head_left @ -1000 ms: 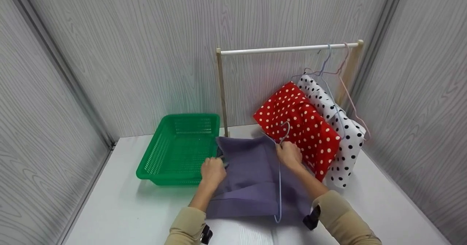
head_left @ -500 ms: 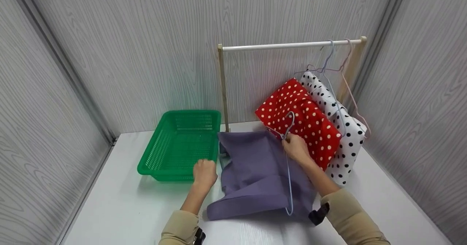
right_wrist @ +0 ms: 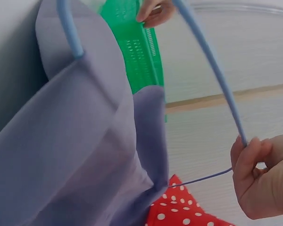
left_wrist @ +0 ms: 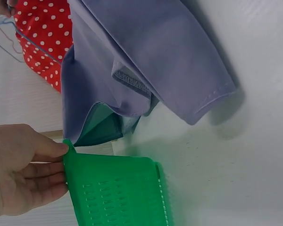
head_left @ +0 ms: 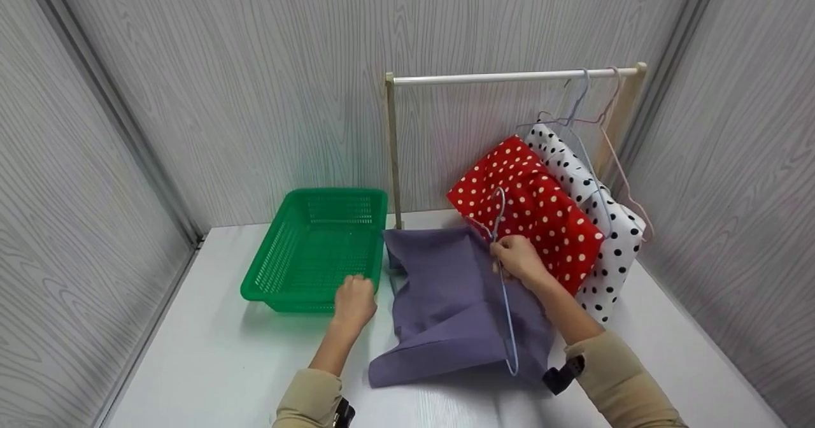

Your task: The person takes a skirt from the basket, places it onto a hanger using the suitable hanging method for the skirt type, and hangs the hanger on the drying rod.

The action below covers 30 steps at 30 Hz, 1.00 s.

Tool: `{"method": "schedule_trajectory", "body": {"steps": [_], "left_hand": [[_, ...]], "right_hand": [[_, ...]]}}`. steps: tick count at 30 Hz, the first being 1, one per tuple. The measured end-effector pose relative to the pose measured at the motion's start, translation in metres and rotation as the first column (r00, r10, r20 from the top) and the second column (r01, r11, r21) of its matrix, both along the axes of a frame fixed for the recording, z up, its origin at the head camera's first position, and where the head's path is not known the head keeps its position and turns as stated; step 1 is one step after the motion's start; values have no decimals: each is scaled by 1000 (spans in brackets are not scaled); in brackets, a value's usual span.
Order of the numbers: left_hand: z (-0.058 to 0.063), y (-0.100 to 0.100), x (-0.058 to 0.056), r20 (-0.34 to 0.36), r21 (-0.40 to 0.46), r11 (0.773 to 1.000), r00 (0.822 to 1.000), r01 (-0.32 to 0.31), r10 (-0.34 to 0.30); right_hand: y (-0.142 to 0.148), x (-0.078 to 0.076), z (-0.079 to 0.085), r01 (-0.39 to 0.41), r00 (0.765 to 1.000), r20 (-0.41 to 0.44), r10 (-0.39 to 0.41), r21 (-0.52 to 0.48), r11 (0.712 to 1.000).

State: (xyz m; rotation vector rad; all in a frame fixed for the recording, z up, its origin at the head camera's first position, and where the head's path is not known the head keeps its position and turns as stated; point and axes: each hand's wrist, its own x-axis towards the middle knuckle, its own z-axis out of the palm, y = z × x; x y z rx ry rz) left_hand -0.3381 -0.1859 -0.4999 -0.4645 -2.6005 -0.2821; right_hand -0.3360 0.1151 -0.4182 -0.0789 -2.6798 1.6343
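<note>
My right hand [head_left: 519, 259] pinches a light blue wire hanger [head_left: 507, 307] just below its hook, thumb and fingertips on the wire. The hanger is upright, its lower end reaching down into a purple-grey piece of clothing [head_left: 439, 275] that drapes over the table, with a stitched hem and a green inside showing in the left wrist view. My left hand [left_wrist: 30, 172] grips the rim of a green plastic basket [left_wrist: 113, 188], thumb on one side and fingers curled on the other. In the head view the left fingertips are hidden behind the back of the hand.
A rack with a white rail [head_left: 477, 79] stands at the back. Off its right end hang a red dotted cloth [head_left: 528, 192] and a white dotted cloth [head_left: 614, 269], on a blue hanger [head_left: 584, 97] and a pink one [head_left: 627, 179]. Walls enclose three sides.
My left hand has moved left from the purple clothing's edge to the basket rim. My right hand has shifted slightly right and up with the hanger, and the clothing's left edge has slid right.
</note>
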Motion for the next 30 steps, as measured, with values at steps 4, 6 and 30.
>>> {"method": "schedule_trajectory", "body": {"steps": [4,6,30], "left_hand": [[1,1,3,11,1,1000,1000,-3,3],[1,2,4,7,4,1000,1000,-2,2],[-2,3,12,22,20,1000,1000,-20,19]], "right_hand": [[-2,4,16,-56,998,-15,56,-21,998],[-1,5,26,-89,996,-26,88,-34,995],[-12,8,96,-197,962,-184,204,53,979]]}}
